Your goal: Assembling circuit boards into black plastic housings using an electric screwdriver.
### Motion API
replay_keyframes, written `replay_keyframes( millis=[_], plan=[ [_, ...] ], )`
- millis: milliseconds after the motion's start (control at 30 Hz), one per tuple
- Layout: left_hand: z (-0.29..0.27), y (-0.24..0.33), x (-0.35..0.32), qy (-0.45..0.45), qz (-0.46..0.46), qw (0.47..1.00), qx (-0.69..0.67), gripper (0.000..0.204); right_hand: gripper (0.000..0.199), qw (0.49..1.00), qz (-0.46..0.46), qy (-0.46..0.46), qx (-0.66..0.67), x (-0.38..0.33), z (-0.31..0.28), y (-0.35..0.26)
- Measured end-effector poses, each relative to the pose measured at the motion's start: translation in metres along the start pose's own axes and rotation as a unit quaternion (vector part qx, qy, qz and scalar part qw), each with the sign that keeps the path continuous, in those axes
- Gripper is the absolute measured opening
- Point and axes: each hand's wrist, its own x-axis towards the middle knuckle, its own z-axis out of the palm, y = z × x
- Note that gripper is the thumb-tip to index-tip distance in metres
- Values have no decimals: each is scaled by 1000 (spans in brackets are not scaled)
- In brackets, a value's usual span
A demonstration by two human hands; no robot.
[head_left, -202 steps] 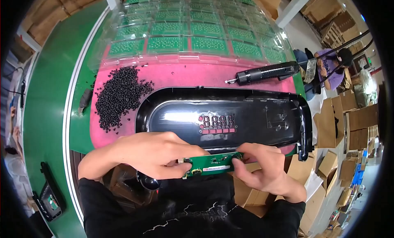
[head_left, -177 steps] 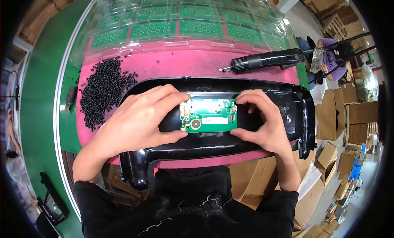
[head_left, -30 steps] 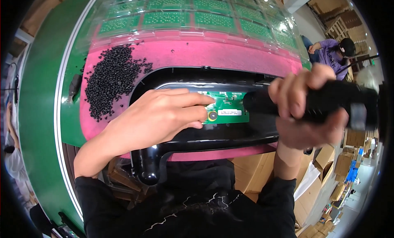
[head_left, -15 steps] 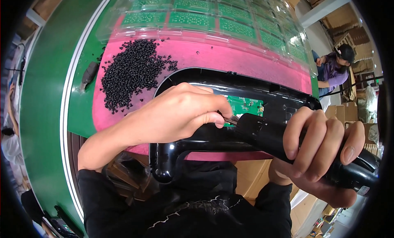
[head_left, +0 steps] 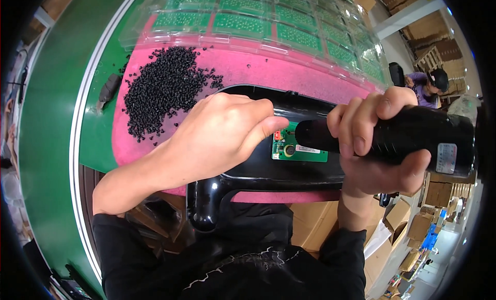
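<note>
My right hand (head_left: 374,137) is wrapped round a thick black power screwdriver (head_left: 413,134). The tool's nose hangs over a green circuit board (head_left: 310,156), and its bit is hidden from me. Thumb and forefinger of my left hand (head_left: 227,132) come together at the board's upper left part, close to the nose; anything between them is too small or covered. The board, bearing an orange connector and a round dark component, lies inside a glossy black plastic housing (head_left: 268,184). A rounded arm of that housing points toward me at the lower left.
Heaped black screws (head_left: 165,88) cover the left of the pink mat (head_left: 245,62). Beyond them stand clear plastic trays (head_left: 243,21) of green boards. A dark lump (head_left: 109,88) lies on the green table (head_left: 57,124). A person in purple (head_left: 423,88) is at far right, with cardboard boxes (head_left: 310,225) below.
My left fingers have parted from the screwdriver's tip and shifted slightly left. My right hand has raised and swung the tool's rear end upward, uncovering more of the board.
</note>
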Motion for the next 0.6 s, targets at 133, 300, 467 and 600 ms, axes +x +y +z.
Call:
replay_keyframes(
  millis=[133,300,467,600],
  plan=[
    [3,1,1,-9,-3,1000,27,14,60,1000,16,5,-16,3,-1,9],
    [2,-2,-1,-13,20,1000,0,10,56,999,40,16,-24,9,2,14],
    [2,-6,-3,-38,32,998,25,9,54,994,30,-6,-108,10,10,14],
    [-2,-1,-3,-80,-31,996,20,9,52,998,3,10,-61,8,9,19]
  ],
)
